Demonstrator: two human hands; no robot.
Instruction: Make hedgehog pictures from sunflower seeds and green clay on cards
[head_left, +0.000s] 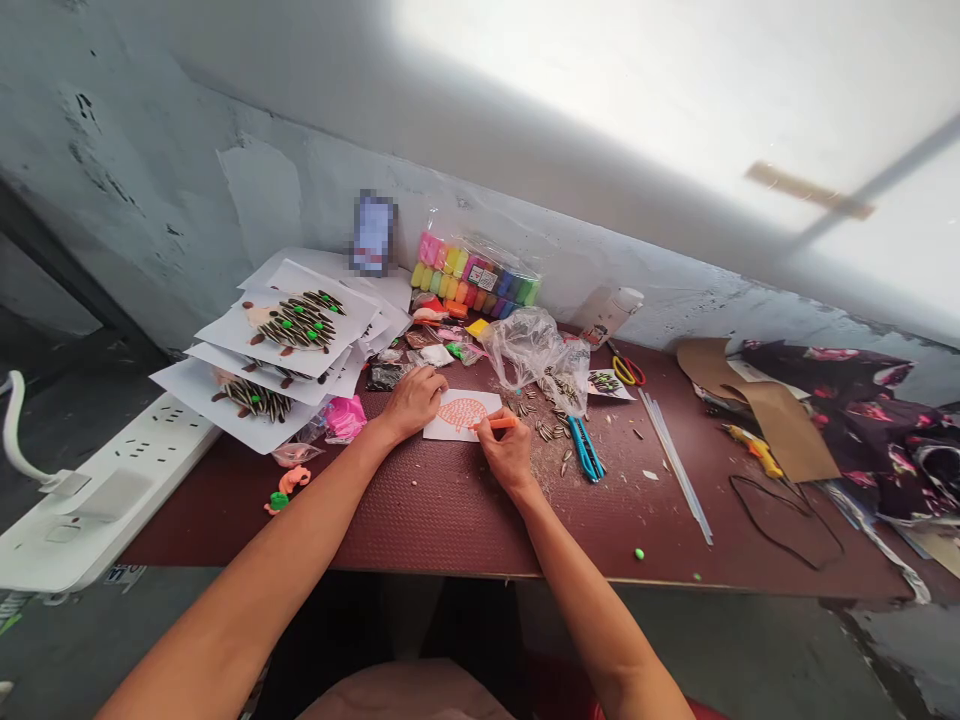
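Note:
A small white sheet of paper [442,432] lies on the table with an orange drawing, a rounded body filled with short marks. My left hand [418,400] rests on the sheet's left edge, fingers laid down on it. An orange marker [501,423] is gripped in my right hand [508,452], its tip touching the lower right of the drawing. Right of that hand, striped seeds [551,432] are scattered beside a blue utility knife [585,450]. On the left, stacked sheets [270,425] carry hedgehog shapes covered with seeds and green dots.
Behind my hands are a pack of coloured clay [472,280], plastic bags [521,345] and a phone [373,233]. Scissors [628,370], clear glue sticks [677,468] and a yellow glue gun [756,450] lie rightward. A power strip [142,470] stands at the left edge.

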